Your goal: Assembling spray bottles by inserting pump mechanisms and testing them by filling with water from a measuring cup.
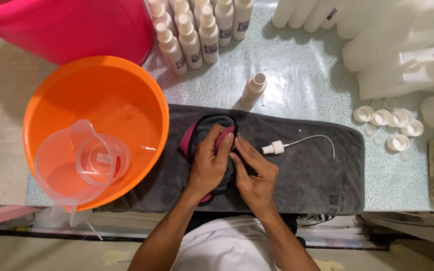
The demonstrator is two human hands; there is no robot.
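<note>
Pinching a dark-and-pink cloth [208, 131] between left hand [208, 168] and right hand [254, 176].

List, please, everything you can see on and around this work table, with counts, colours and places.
basin: one, orange, table's left
measuring jug: one, clear, inside the basin
tub: one, pink, top left
towel: one, dark grey, spread along the front edge
cloth: one, grey and pink, on the towel
spray pump: one, white with tube, on the towel
open bottle: one, white, behind the towel
capped bottles: several, white, top centre
caps: several, white, right
left hand: grips the cloth
right hand: fingers on the cloth
</note>
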